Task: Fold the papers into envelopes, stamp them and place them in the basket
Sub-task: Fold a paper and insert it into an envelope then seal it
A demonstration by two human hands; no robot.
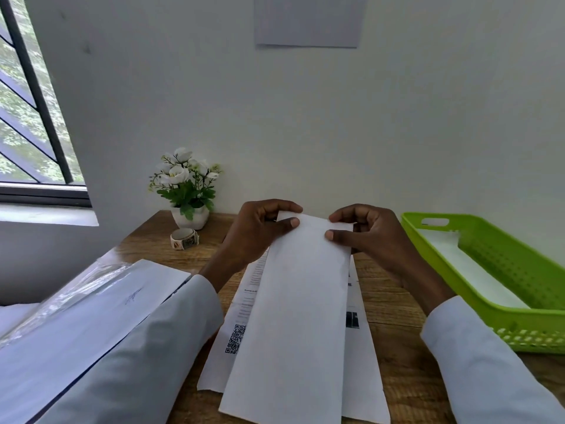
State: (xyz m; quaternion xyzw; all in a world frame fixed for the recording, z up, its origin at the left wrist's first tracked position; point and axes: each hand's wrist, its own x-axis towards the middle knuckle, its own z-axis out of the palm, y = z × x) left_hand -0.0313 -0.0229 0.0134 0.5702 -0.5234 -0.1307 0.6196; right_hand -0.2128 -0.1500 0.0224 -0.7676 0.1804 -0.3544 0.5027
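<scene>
A long white folded paper runs away from me down the middle of the wooden desk. My left hand pinches its far left corner between thumb and fingers. My right hand pinches the far right corner the same way. Under it lies a printed sheet with a QR code. The green plastic basket stands at the right with a white folded paper inside. A roll of stamps sits at the back left of the desk.
A small white pot of artificial flowers stands at the back left by the wall. A stack of paper in a clear plastic wrap lies at the left under my left sleeve. A window is at far left.
</scene>
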